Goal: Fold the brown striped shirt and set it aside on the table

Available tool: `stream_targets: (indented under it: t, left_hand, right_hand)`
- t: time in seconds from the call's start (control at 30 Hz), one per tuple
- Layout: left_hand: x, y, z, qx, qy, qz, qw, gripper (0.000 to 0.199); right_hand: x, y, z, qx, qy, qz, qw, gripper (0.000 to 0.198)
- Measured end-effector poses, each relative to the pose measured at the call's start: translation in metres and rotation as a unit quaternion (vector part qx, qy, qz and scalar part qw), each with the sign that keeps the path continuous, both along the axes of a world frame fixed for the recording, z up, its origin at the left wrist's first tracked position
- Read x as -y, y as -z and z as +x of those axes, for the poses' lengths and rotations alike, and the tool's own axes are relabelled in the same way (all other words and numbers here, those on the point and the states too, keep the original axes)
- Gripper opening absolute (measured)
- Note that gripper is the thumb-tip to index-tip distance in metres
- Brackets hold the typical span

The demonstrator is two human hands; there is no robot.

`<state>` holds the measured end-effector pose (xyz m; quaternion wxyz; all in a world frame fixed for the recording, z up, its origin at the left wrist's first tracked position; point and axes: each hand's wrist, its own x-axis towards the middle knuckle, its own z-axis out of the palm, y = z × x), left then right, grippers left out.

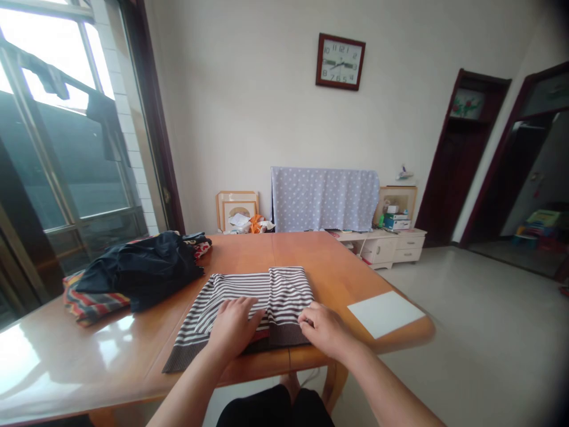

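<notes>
A brown-and-white striped sweater lies on the wooden table in front of me, its right side folded over toward the middle. Dark ribbing runs along its near edge. My left hand rests on the stripes left of the fold, fingers stretched out and thumb apart. At the right edge of the folded part, my right hand has its fingers curled in against the fabric, pinching the edge. Its fingertips are partly hidden.
A pile of clothes, dark blue on top, sits at the table's left. A white sheet lies near the right corner of the table. Beyond stand a low cabinet and a dotted cloth cover. A window is at left.
</notes>
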<state>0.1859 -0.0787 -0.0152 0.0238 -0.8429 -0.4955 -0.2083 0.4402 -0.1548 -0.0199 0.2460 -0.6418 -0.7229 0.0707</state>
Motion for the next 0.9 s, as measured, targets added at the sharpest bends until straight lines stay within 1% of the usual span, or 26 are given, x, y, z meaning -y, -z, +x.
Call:
stream_targets:
  t: [0.07,0.13,0.2,0.27,0.37,0.47,0.53,0.6,0.67,0.73,0.8,0.83,0.9]
  left_hand:
    - [0.004,-0.004,0.023,0.013,0.004,-0.030,0.999,0.038]
    - [0.004,-0.003,0.040,0.028,-0.018,-0.047,0.998,0.035]
    - [0.001,0.000,0.051,0.044,-0.039,-0.065,0.996,0.031]
    - [-0.002,0.001,0.054,0.061,-0.047,-0.076,0.994,0.031]
    - [-0.004,-0.002,0.050,0.072,-0.058,-0.079,0.993,0.030]
    - [-0.003,-0.005,0.045,0.047,-0.080,-0.089,0.992,0.023]
    - [-0.002,-0.005,0.044,0.037,-0.081,-0.072,0.993,0.022]
    - [-0.002,-0.005,0.046,0.045,-0.052,-0.039,0.997,0.024]
    - [-0.003,-0.005,0.050,0.053,0.003,-0.019,0.998,0.029]
    - [-0.004,-0.003,0.055,0.048,0.063,-0.018,0.997,0.035]
    - [-0.005,0.000,0.060,0.026,0.101,-0.032,0.994,0.046]
    - [-0.006,0.003,0.061,0.013,0.110,-0.045,0.993,0.054]
    - [-0.007,0.009,0.062,-0.011,0.113,-0.078,0.990,0.068]
  right_hand:
    - [-0.002,0.000,0.000,-0.007,0.001,0.003,1.000,0.020]
    - [-0.004,0.002,0.002,-0.022,0.003,0.006,1.000,0.020]
    - [-0.005,0.004,0.004,-0.041,0.004,0.007,0.999,0.022]
    - [-0.006,0.006,0.006,-0.059,0.002,0.004,0.998,0.022]
    - [-0.008,0.007,0.008,-0.077,-0.007,0.002,0.997,0.023]
    - [-0.010,0.006,0.010,-0.088,-0.017,0.000,0.996,0.022]
    - [-0.014,0.005,0.012,-0.098,-0.026,-0.010,0.995,0.021]
    - [-0.020,0.002,0.015,-0.110,-0.027,-0.016,0.993,0.023]
    - [-0.028,-0.004,0.017,-0.118,-0.012,0.000,0.993,0.028]
    - [-0.039,-0.011,0.017,-0.110,0.014,0.039,0.993,0.034]
    - [-0.049,-0.013,0.015,-0.076,0.031,0.061,0.995,0.043]
    - [-0.054,-0.012,0.014,-0.048,0.033,0.050,0.997,0.050]
    - [-0.061,-0.005,0.011,0.013,0.030,-0.016,0.999,0.062]
